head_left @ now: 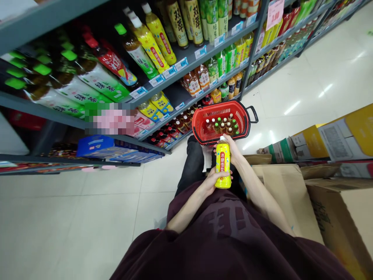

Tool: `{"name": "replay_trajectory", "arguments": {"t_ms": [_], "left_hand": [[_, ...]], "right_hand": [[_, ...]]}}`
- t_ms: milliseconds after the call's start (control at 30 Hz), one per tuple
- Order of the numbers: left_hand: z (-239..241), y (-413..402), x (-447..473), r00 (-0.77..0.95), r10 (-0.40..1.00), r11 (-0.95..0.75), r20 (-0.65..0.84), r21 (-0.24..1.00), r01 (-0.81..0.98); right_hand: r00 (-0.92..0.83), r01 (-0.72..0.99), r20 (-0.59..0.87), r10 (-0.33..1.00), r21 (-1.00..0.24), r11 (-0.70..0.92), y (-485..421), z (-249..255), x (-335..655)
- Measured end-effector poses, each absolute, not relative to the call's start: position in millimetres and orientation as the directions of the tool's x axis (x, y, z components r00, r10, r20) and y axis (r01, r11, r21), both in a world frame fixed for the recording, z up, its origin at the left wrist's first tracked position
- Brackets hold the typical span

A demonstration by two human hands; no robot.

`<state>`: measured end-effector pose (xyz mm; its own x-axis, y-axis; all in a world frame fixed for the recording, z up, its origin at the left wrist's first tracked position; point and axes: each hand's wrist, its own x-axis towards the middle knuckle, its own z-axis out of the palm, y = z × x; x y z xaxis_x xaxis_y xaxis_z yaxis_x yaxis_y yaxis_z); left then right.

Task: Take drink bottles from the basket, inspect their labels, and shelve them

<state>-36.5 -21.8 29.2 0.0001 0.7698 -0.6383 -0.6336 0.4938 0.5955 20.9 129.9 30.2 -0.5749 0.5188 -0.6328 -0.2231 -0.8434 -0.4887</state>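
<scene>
A yellow drink bottle (223, 157) with a white cap and a red label panel is held upright in front of my body. My left hand (212, 179) is wrapped round its lower part. Near the cap, my right hand (232, 147) grips the upper part from the right side. Just beyond the bottle, a red shopping basket (201, 134) with a black rim and handle sits on the floor by my feet. Inside it stand several small bottles (223, 126) with green, white and brown caps.
Shelves (186, 62) packed with drink bottles run along the left and ahead, price tags on their edges. Open cardboard boxes (285, 190) stand close on my right, with yellow cartons (344, 132) behind them. A blue carton (96, 146) sits on a low shelf. Pale tiles cover the floor.
</scene>
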Motion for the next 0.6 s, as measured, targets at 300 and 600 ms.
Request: {"name": "replay_trajectory", "arguments": {"t_ms": [300, 600], "left_hand": [[40, -30, -35, -0.030, 0.778, 0.486, -0.627, 0.631, -0.605], [40, -37, -33, -0.058, 0.782, 0.458, -0.621, 0.636, -0.621]], "right_hand": [[-0.636, -0.218, -0.561, 0.530, -0.529, -0.820, 122, 37, 22], [-0.639, -0.193, -0.583, 0.502, -0.510, -0.838, 119, 33, 19]]}}
